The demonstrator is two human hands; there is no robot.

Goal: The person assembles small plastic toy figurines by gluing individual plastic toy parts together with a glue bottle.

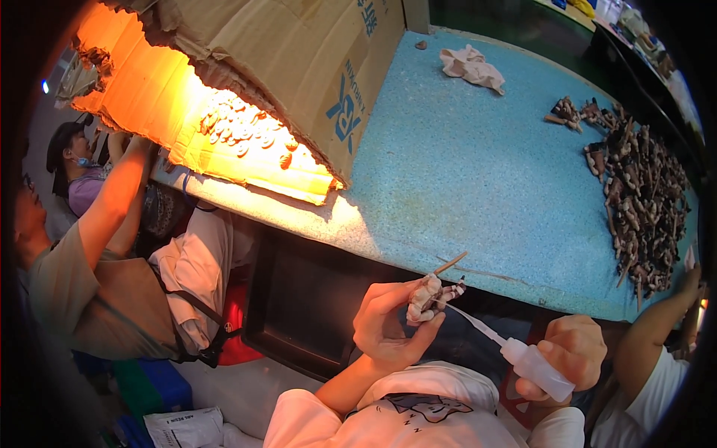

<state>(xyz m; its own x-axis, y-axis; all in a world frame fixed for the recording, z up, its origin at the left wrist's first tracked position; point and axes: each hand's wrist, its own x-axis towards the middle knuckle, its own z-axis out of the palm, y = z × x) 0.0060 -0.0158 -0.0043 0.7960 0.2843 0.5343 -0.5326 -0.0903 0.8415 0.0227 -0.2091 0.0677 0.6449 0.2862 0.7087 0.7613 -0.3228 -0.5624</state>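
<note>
My left hand (382, 322) grips a small pale figurine (426, 300) between thumb and fingers, just off the table's near edge. A thin wooden stick (451, 263) juts from its top, and a darker, striped part sticks out on its right. In my closed right hand (576, 349) is a white squeeze bottle (532, 364) with a long, thin nozzle. The nozzle points up and left at the figurine; whether its tip touches cannot be made out. At the table's right lies a heap of similar brown and pale figurines (644, 205), many with sticks.
A torn cardboard box (306, 67) stands on the blue table (448, 172), with small round pieces (250, 127) under bright light inside. A crumpled white cloth (472, 67) lies far back. Below the edge is a black tray (299, 299). People sit at left (112, 291) and right (650, 343).
</note>
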